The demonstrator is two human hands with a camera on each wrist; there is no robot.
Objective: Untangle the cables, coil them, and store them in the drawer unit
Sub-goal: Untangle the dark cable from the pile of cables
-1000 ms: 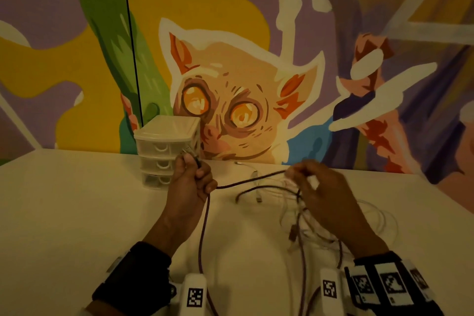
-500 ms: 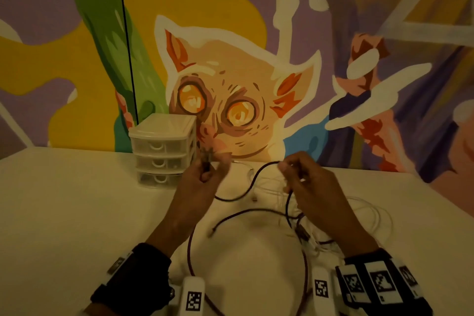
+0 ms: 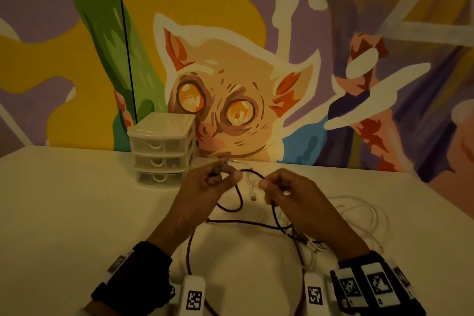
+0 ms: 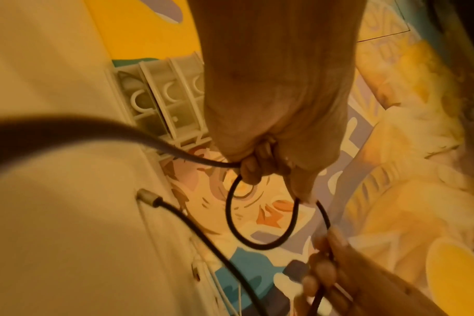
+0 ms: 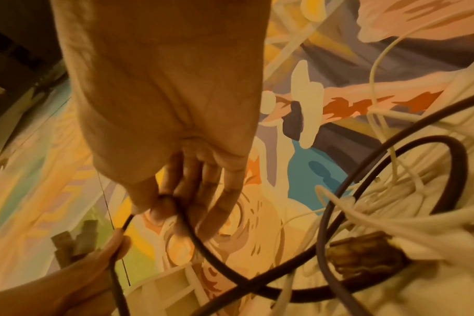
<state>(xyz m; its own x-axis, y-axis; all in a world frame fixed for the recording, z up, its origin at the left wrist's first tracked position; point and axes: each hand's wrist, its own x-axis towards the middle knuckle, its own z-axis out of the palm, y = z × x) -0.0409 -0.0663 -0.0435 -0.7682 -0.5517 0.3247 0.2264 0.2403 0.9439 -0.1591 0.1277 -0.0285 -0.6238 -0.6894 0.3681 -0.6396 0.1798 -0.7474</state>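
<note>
A dark braided cable [image 3: 237, 196] loops between both hands above the white table [image 3: 64, 213]. My left hand [image 3: 218, 174] pinches one small loop of it [image 4: 260, 213] with its plug ends sticking up by the fingertips. My right hand [image 3: 269, 187] pinches the same dark cable [image 5: 192, 235] a short way along; the rest trails down toward my wrists. Under and right of the right hand lies a tangle of white cables [image 3: 359, 215] [image 5: 379, 192]. The translucent three-drawer unit [image 3: 163, 151] stands against the wall, just left of the left hand, all drawers shut.
A loose white cable with a USB plug [image 3: 252, 194] lies on the table between the hands. A painted mural wall [image 3: 256, 59] runs right behind the table. A thin black cord [image 3: 125, 38] hangs down the wall behind the drawer unit.
Both hands have drawn closer together, and the dark cable between them has gathered into a small hanging loop. The left hand moved right, away from the drawer unit.
</note>
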